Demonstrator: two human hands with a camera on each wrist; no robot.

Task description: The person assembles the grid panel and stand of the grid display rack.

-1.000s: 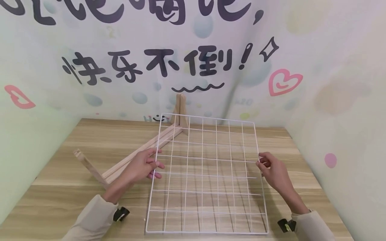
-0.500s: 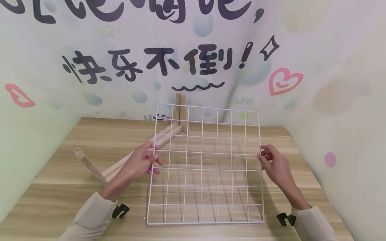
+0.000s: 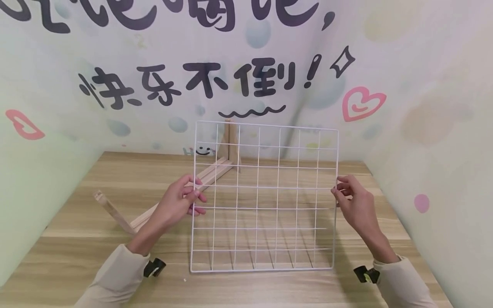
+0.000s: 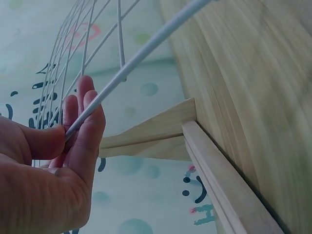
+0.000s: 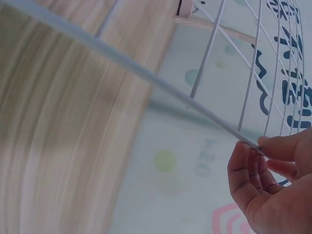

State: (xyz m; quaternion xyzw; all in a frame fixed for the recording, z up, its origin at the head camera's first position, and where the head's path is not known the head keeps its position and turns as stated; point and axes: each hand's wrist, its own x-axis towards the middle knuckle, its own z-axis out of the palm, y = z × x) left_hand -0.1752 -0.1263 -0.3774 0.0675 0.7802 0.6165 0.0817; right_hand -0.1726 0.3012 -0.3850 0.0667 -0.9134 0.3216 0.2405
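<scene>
A square white wire grid panel (image 3: 259, 187) stands tilted up over the table between both hands, its lower edge toward the person. My left hand (image 3: 179, 201) pinches the panel's left rim wire between thumb and fingers; the left wrist view shows the same hand (image 4: 63, 151) with the wire running across its fingers. On the opposite side my right hand (image 3: 354, 201) pinches the right rim wire, thumb against fingertips, as the right wrist view of that hand (image 5: 268, 175) shows. Behind the panel's upper left lies a wooden frame (image 3: 144, 216), partly seen through the grid.
The wooden frame has one upright (image 3: 230, 141) near the back wall and a second upright (image 3: 113, 211) at the front left. A wood-grain table (image 3: 69, 256) carries everything. Walls with printed lettering (image 3: 185, 81) enclose it at the back and sides.
Both hands have raised the grid panel and tipped it more upright. Its top edge now overlaps the back wall and its lower edge sits farther from the person. The wooden frame has not moved.
</scene>
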